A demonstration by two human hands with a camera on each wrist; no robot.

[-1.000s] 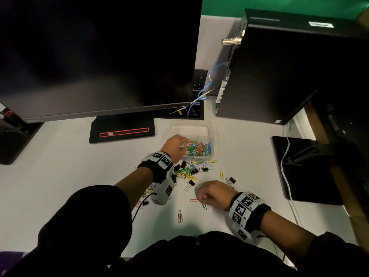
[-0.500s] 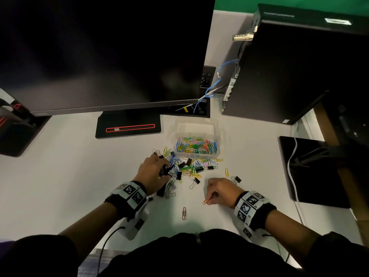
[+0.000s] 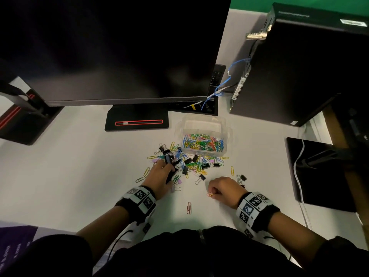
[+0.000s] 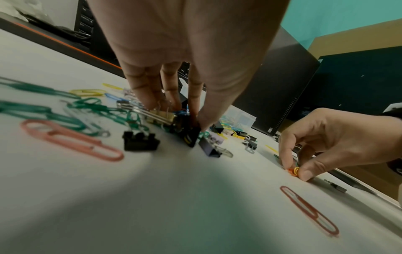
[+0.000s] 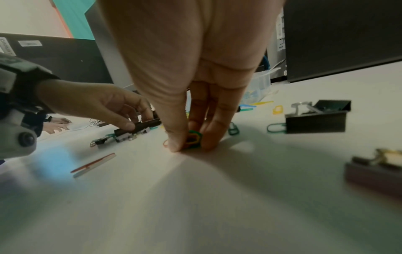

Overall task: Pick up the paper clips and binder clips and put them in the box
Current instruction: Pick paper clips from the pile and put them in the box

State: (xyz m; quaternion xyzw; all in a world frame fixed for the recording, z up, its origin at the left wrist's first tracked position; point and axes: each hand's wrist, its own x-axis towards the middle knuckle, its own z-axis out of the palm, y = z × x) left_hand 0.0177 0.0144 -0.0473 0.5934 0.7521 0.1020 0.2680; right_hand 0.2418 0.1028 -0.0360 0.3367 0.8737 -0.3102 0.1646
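Note:
A clear plastic box (image 3: 203,124) holding many coloured paper clips stands on the white desk. In front of it lies a heap of paper clips and black binder clips (image 3: 191,162). My left hand (image 3: 159,174) is at the heap's left side, its fingers and thumb (image 4: 206,118) pinching a cluster of black binder clips (image 4: 189,134). My right hand (image 3: 223,188) is low on the desk to the right, pinching a few paper clips (image 5: 192,139), orange and green, against the surface. A red paper clip (image 3: 188,207) lies alone between the wrists.
A monitor (image 3: 111,48) on a black stand (image 3: 137,121) looms behind the box. A black computer case (image 3: 299,64) with cables stands at the back right. Another black stand base (image 3: 319,172) and a white cable lie right. Two binder clips (image 5: 315,118) sit beside my right hand.
My left hand came back from the box to the heap and closed its fingers on binder clips. My right hand stayed low on the desk, gathering paper clips between its fingertips.

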